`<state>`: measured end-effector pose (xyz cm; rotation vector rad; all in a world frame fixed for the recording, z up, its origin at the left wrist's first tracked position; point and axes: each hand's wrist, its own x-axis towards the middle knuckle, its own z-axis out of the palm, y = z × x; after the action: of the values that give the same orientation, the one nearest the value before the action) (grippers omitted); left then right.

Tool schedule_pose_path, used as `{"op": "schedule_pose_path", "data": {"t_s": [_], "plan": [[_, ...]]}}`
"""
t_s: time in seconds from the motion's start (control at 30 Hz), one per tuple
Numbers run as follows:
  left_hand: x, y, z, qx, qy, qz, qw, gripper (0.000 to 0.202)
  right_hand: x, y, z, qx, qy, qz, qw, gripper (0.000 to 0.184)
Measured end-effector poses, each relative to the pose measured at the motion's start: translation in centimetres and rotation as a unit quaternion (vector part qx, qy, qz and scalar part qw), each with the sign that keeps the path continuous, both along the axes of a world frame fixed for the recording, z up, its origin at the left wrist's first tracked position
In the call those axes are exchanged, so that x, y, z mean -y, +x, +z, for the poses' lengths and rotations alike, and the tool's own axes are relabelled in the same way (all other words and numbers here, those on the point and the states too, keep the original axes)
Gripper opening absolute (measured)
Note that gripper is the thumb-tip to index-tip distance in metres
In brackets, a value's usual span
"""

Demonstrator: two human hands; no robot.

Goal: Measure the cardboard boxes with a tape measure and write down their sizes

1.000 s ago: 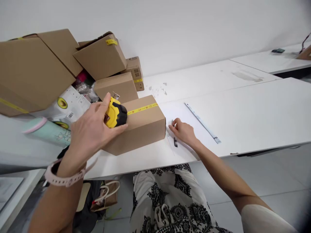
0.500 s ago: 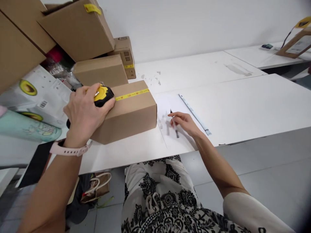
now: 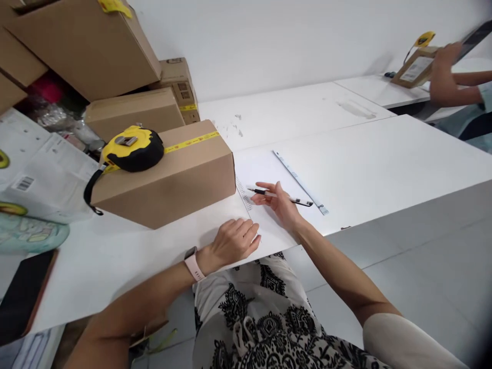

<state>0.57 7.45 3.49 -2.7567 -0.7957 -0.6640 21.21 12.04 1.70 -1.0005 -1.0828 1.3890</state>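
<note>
A yellow and black tape measure [image 3: 132,148] lies on top of a cardboard box [image 3: 172,177], its yellow tape stretched along the box's top. Nothing holds it. My left hand [image 3: 232,241] rests flat on the white table [image 3: 384,159] near its front edge, fingers loosely spread, touching the left edge of a sheet of paper [image 3: 269,174]. My right hand [image 3: 279,200] lies on that paper, fingers closed around a black and white pen [image 3: 280,196] held nearly level. A ruler [image 3: 300,180] lies along the paper's right side.
More cardboard boxes [image 3: 84,46] are piled at the back left with printed packages [image 3: 34,174] below them. A dark phone [image 3: 23,294] lies at the left front. At the far right another person's hand [image 3: 446,72] holds a small box [image 3: 415,66].
My left hand has let go of the tape measure, left it on the box and come down to the table by the paper. My right hand has lifted the pen off the paper.
</note>
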Motion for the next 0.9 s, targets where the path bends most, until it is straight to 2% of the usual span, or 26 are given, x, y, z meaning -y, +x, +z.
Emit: {"op": "schedule_pose_path", "data": {"t_s": [0.07, 0.17, 0.27, 0.5, 0.6, 0.7, 0.9], "plan": [[0.7, 0.9, -2.0, -0.035, -0.053, 0.031, 0.998, 0.027, 0.0, -0.5, -0.2, 0.004, -0.018, 0.039, 0.999, 0.063], [0.7, 1.0, -3.2, -0.045, -0.064, 0.073, 0.994, 0.032, 0.1, -0.8, -0.5, 0.072, -0.019, 0.041, 0.996, 0.049], [0.5, 0.8, -3.3, -0.069, -0.083, 0.088, 0.99, 0.035, 0.3, -1.1, -0.6, 0.123, -0.01, 0.03, 0.992, 0.046], [0.8, 0.9, -3.1, -0.104, -0.095, 0.092, 0.986, 0.04, -0.2, -1.9, -1.4, 0.144, -0.006, 0.036, 0.989, 0.041], [0.8, 0.9, -3.0, -0.111, -0.102, 0.093, 0.984, 0.04, -0.1, -1.9, -1.7, 0.171, -0.001, 0.016, 0.985, 0.034], [0.8, 0.9, -3.0, -0.11, -0.096, 0.084, 0.986, 0.039, 0.3, -1.7, -1.5, 0.222, 0.025, -0.011, 0.975, 0.029], [0.7, 1.0, -3.6, -0.093, -0.041, 0.077, 0.992, 0.04, 0.6, -1.8, -1.3, 0.268, 0.068, -0.007, 0.961, 0.024]]}}
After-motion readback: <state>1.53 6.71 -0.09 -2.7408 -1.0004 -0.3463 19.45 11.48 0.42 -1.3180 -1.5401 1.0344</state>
